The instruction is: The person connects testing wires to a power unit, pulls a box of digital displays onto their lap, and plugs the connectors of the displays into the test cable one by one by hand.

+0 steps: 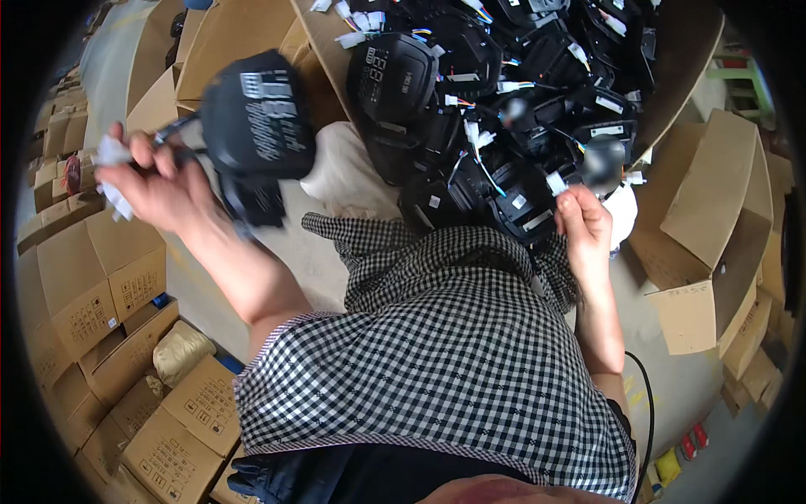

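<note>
My left hand (155,189) is raised at the left and grips the cable and white connectors of a black plastic display housing (256,118), which hangs blurred in the air beside it. My right hand (583,223) is up at the right, fingers pinched on a white connector (557,183) with a wire leading to a round black part (603,160). Both hands are at the near edge of a large cardboard box (319,34) heaped with several similar black housings (504,92) and coloured wires. My checked shirt (437,353) fills the lower middle.
Stacked brown cartons (92,286) line the left side, with a beige bag (180,349) among them. An open carton (714,244) stands at the right. A white bag (348,172) lies under the big box's edge. Grey concrete floor (663,378) shows at the lower right.
</note>
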A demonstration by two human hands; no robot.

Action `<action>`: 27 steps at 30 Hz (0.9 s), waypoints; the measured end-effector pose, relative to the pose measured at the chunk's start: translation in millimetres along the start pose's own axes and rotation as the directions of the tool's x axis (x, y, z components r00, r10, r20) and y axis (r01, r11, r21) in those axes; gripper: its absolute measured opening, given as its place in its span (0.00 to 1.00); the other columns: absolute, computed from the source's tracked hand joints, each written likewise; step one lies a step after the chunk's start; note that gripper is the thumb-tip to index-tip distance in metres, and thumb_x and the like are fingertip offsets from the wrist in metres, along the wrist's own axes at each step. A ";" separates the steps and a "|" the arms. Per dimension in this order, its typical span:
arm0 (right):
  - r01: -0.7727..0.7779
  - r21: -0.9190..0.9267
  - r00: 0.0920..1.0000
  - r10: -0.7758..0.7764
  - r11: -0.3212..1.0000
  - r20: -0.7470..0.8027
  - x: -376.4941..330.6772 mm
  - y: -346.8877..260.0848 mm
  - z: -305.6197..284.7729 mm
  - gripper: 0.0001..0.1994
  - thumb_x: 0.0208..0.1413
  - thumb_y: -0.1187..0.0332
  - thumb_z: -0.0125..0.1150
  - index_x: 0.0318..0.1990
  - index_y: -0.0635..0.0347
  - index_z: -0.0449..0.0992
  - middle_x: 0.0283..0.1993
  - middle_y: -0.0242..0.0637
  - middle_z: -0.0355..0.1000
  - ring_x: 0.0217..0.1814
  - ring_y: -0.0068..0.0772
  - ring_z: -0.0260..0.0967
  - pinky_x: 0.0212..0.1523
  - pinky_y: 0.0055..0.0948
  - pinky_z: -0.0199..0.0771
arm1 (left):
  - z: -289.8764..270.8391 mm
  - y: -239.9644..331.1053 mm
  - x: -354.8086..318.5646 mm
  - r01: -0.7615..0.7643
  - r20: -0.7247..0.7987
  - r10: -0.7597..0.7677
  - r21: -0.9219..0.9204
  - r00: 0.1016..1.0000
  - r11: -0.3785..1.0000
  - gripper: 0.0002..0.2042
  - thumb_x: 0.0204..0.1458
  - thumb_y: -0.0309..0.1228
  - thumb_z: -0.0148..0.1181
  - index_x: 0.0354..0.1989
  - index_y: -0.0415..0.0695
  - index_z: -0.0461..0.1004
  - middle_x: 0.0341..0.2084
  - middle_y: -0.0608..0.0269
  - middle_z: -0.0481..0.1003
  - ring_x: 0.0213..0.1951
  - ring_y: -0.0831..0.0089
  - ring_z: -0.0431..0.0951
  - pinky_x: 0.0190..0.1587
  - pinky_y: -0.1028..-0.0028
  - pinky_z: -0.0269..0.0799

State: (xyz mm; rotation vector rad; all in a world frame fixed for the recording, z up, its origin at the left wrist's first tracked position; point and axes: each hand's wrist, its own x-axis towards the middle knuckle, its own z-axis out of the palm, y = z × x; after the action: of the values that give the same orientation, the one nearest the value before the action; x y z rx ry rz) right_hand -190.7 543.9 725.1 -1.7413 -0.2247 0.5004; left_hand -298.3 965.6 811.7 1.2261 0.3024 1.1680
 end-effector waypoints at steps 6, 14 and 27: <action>-0.083 -0.082 0.996 0.080 0.993 -0.041 -13.4 22.4 -2.6 0.08 0.62 0.69 0.53 0.34 0.63 0.74 0.19 0.22 0.62 0.19 0.13 0.57 0.21 0.17 0.57 | -65.7 -145.3 117.1 -0.147 0.076 0.127 0.391 0.989 0.908 0.13 0.58 0.37 0.56 0.39 0.38 0.72 0.21 0.67 0.69 0.22 0.81 0.64 0.24 0.80 0.61; -0.068 -0.210 0.991 0.041 0.975 -0.127 6.0 49.3 -16.5 0.09 0.60 0.68 0.55 0.33 0.64 0.75 0.26 0.31 0.72 0.25 0.19 0.66 0.27 0.22 0.66 | -167.3 -299.6 36.9 0.269 0.039 -0.648 0.890 0.760 0.369 0.25 0.52 0.42 0.63 0.53 0.38 0.70 0.44 0.61 0.74 0.47 0.72 0.72 0.53 0.74 0.64; 0.170 -0.822 0.822 -0.538 0.543 -0.185 35.1 43.5 -41.8 0.07 0.47 0.71 0.64 0.32 0.64 0.78 0.52 0.46 0.68 0.50 0.50 0.65 0.50 0.40 0.66 | 157.7 -147.7 -168.5 -0.638 0.901 0.119 0.197 0.416 0.745 0.15 0.45 0.23 0.60 0.43 0.48 0.76 0.42 0.63 0.76 0.40 0.66 0.77 0.42 0.70 0.72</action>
State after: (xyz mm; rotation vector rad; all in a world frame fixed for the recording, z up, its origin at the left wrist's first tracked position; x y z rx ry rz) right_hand -146.0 511.5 682.4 -2.5229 -0.5483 -0.3939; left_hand -178.6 755.4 683.0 2.3325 -0.5282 0.7031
